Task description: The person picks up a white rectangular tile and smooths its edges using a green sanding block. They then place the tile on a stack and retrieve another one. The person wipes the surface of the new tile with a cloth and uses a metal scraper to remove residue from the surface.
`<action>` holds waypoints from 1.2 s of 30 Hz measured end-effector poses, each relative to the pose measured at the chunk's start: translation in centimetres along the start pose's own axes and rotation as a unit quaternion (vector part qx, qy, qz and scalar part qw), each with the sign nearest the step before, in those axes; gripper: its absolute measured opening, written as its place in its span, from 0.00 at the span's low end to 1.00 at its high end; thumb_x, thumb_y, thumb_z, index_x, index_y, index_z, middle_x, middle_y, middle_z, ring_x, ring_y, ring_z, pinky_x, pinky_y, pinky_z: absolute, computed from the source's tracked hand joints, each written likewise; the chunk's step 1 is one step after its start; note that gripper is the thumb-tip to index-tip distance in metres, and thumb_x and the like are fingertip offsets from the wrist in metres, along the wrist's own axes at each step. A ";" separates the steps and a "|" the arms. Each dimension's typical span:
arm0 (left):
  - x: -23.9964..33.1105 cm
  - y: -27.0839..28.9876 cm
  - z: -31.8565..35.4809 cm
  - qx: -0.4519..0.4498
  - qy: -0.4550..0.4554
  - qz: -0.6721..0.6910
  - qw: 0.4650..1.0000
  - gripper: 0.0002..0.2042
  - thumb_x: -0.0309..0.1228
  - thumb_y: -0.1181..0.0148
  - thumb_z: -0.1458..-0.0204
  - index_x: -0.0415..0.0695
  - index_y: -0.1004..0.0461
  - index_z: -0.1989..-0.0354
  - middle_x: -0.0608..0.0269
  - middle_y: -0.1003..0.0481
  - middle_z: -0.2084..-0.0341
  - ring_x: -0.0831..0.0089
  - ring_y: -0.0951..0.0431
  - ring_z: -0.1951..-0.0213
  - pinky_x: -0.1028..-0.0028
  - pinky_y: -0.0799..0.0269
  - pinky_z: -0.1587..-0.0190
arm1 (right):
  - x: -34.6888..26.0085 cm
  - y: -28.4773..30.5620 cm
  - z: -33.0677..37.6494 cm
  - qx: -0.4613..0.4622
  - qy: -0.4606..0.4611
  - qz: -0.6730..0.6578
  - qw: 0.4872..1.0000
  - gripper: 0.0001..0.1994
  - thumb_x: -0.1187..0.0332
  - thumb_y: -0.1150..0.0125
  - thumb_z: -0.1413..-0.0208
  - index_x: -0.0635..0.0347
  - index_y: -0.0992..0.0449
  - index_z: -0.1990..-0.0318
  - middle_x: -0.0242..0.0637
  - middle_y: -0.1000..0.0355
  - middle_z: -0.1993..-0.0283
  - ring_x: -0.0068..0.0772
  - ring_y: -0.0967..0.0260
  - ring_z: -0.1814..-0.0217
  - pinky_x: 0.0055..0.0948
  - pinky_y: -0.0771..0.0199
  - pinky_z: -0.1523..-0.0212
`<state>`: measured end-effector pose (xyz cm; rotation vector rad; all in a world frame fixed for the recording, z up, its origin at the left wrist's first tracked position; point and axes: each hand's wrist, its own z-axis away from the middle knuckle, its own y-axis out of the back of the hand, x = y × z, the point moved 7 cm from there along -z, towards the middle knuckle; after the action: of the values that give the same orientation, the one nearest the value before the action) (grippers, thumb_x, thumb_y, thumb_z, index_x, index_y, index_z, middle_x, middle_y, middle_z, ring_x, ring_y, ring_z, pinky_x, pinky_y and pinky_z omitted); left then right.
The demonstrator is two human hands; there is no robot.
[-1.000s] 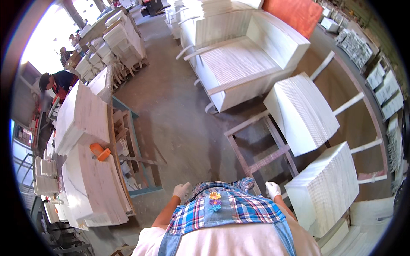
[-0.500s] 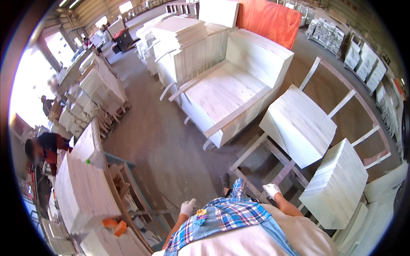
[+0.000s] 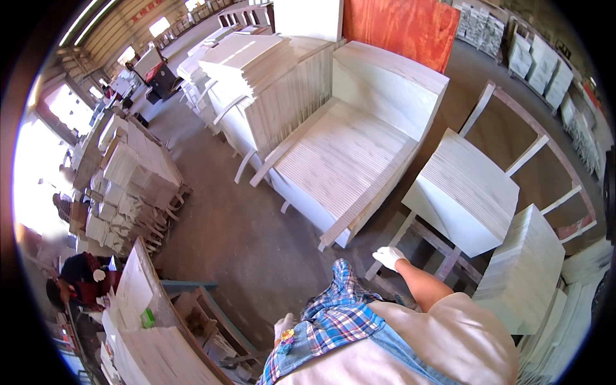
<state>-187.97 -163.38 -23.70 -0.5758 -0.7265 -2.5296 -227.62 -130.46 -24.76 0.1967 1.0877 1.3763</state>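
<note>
My right hand [image 3: 388, 258], in a white glove, reaches out ahead of me with the arm half stretched. Its fingers point left, loosely extended, and hold nothing that I can see. It hovers near the low end of a metal rack frame [image 3: 443, 264]; whether it touches the frame I cannot tell. On that rack stand a stack of pale slabs [image 3: 471, 173] and a second stack of slabs [image 3: 523, 263]. My left hand [image 3: 282, 325], also gloved, hangs low beside my plaid apron [image 3: 343, 327]. The apron partly hides it, and its fingers cannot be made out.
Ahead stands a large pallet of pale slabs [image 3: 353, 144] with strips lying along its edges. An orange-red board [image 3: 401, 29] rises behind it. At left is a workbench [image 3: 170, 350] with a co-worker [image 3: 86, 282] bent over beyond it. Slab piles [image 3: 138, 167] line the left side.
I have moved forward, and the big pallet is closer. My right hand has swung forward and left; my left hand has dropped back beside the apron. The bench has slid lower in view.
</note>
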 end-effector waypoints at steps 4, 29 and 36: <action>-0.4 1.1 -7.0 -0.111 -0.328 -0.368 0.863 0.12 0.40 0.44 0.45 0.50 0.23 0.57 0.44 0.23 0.66 0.52 0.21 0.57 0.60 0.27 0.53 | -8.0 1.8 -3.2 0.029 0.018 -0.068 0.997 0.25 0.45 0.52 0.40 0.56 0.20 0.53 0.50 0.24 0.49 0.57 0.28 0.46 0.48 0.29 0.46; 34.1 -2.7 -19.5 -0.184 -0.027 -0.034 0.982 0.15 0.41 0.40 0.42 0.39 0.26 0.66 0.64 0.28 0.79 0.76 0.31 0.81 0.74 0.38 0.81 | 1.0 8.3 -6.2 0.141 -0.287 -0.427 0.845 0.15 0.54 0.44 0.41 0.53 0.21 0.58 0.32 0.24 0.69 0.30 0.27 0.72 0.32 0.30 0.77; 35.2 -5.4 -24.0 -0.168 0.015 0.012 0.986 0.16 0.42 0.40 0.43 0.37 0.26 0.65 0.62 0.28 0.79 0.75 0.30 0.82 0.74 0.35 0.81 | 13.4 25.9 -20.3 0.274 -0.248 -0.502 0.782 0.21 0.48 0.54 0.35 0.54 0.24 0.51 0.35 0.23 0.62 0.35 0.26 0.58 0.35 0.29 0.57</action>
<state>-225.81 -183.44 -26.83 -0.6495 -0.2775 -2.6494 -262.11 -121.80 -24.55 0.3150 0.8780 0.0004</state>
